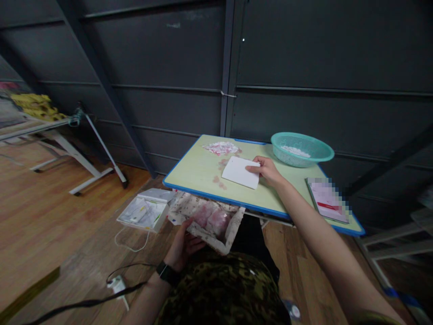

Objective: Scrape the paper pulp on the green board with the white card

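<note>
My right hand point(265, 169) pinches the right side of a white flat scraper-like card point(241, 171) with rounded corners, over the middle of the table. Thumb on top, the fingers lie mostly hidden at its edge. At the table's front edge, below its top, my left hand point(187, 241) grips the near side of a stained, whitish shallow tray point(233, 230). Pink, shiny lumps point(216, 222) lie inside this tray, which tilts a little. On the tabletop, pinkish damp marks point(219, 183) show left of the card, and a pile of white and pink bits point(221, 147) lies farther back.
A green plastic basket point(324, 153) with white pieces stands at the table's point(189, 167) back right. A booklet point(326, 201) lies at the right edge. An open white box point(145, 210), cables and a power strip point(117, 286) are on the floor at left. A dark panel wall point(169, 67) stands behind.
</note>
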### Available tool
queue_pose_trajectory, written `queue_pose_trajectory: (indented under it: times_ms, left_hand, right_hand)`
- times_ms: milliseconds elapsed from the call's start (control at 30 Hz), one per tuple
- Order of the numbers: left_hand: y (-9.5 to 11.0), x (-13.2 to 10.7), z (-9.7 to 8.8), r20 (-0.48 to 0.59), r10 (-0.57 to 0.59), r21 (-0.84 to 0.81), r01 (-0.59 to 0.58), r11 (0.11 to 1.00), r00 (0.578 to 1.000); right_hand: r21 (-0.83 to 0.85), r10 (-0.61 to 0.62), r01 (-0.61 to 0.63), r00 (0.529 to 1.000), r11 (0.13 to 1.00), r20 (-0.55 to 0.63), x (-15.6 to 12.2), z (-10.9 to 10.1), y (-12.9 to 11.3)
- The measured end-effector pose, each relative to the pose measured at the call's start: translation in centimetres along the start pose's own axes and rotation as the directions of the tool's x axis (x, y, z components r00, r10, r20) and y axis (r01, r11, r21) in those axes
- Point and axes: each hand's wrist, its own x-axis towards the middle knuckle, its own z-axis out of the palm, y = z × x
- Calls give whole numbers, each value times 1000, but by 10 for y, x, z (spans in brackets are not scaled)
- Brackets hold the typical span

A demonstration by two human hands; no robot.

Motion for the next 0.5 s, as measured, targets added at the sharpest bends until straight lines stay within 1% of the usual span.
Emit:
queue_pose_trajectory:
  times_ms: [67, 100, 167, 267, 367, 433, 500]
  left_hand:
    - [0, -1, 1, 8, 3, 4, -3, 1000, 1000]
    - [0, -2, 1, 14, 4, 7, -4, 1000, 1000]
    - [0, -3, 1, 17, 9, 17, -9, 1000, 1000]
    - [0, -2, 1, 22, 7, 25, -8, 1000, 1000]
    - [0, 1, -1, 43, -13, 25, 12, 1000, 999]
    - [0, 2, -2, 44, -25, 21, 24, 999, 999]
    - [0, 3, -2, 35, -28, 14, 27, 1000, 999]
  right_hand:
    - [5, 3, -3, 1000, 1000, 15, 1, -4, 0]
    - [11, 8, -8, 999, 1000, 46, 1, -6, 1]
    - [28, 22, -26, 989, 999, 146, 0, -6, 3]
    - [51, 65, -85, 948, 995, 311, -2, -2, 5]
    - [38, 118, -149, 895, 988, 431, -6, 2, 5]
    - [26, 135, -167, 870, 986, 473, -7, 3, 4]
    - [50, 131, -174, 872, 983, 471, -7, 3, 3]
